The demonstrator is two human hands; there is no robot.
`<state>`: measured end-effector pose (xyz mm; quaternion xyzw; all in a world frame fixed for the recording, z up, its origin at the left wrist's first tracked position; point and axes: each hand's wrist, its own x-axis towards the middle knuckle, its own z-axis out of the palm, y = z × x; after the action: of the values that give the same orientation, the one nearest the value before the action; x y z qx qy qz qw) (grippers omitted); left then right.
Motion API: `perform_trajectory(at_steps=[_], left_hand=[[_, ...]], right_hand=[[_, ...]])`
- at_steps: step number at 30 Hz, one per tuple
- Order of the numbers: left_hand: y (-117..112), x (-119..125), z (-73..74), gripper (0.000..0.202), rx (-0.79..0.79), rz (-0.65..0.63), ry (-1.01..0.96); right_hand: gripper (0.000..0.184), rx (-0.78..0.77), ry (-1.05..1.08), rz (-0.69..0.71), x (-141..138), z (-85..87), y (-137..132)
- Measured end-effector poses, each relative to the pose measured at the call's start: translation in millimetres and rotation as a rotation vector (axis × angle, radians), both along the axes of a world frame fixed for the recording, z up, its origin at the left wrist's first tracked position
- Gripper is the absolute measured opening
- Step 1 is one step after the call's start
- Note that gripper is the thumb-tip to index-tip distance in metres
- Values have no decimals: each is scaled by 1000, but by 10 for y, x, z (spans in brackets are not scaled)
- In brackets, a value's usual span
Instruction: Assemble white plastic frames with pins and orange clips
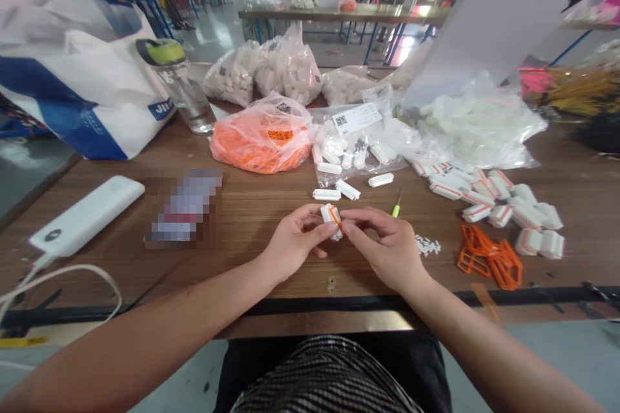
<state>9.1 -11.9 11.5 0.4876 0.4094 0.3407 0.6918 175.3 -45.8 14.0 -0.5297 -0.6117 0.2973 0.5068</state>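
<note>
My left hand (299, 237) is closed on a small white plastic casing (327, 213), held tilted above the table. An orange frame (338, 218) lies along the casing, and my right hand (385, 242) pinches this frame at its right side. Just beyond my hands lie loose white casings (347, 190). Right of my right hand are a pile of tiny white pieces (428, 245), several loose orange frames (491, 257) and a heap of white casings with orange edging (484, 190). A small screwdriver with a yellow-green handle (396, 210) rests behind my right hand.
Bags of orange parts (261, 135) and white parts (356, 135) stand along the back, with a clear bag (479, 122) at right. On the left are a bottle (181, 87), a white-blue bag (87, 90), a blurred-out flat object (184, 206) and a white power bank (87, 216) with a cable.
</note>
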Motion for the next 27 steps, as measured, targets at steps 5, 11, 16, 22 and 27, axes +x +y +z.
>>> perform_trajectory(at_steps=[5,11,16,22,27], left_hand=[[0,-4,-4,36,-16,14,-29],[2,-17,2,34,-31,3,-48],[15,-21,-8,29,-55,19,-59],[20,-21,-41,29,-124,11,-82],[28,-20,-46,24,-155,4,-82]], right_hand=[[25,124,-189,73,7,15,1],[31,270,-315,120,4,-13,2],[31,402,-471,115,8,-49,-10],[37,463,-515,134,27,-83,4],[40,479,-491,161,35,-101,10]])
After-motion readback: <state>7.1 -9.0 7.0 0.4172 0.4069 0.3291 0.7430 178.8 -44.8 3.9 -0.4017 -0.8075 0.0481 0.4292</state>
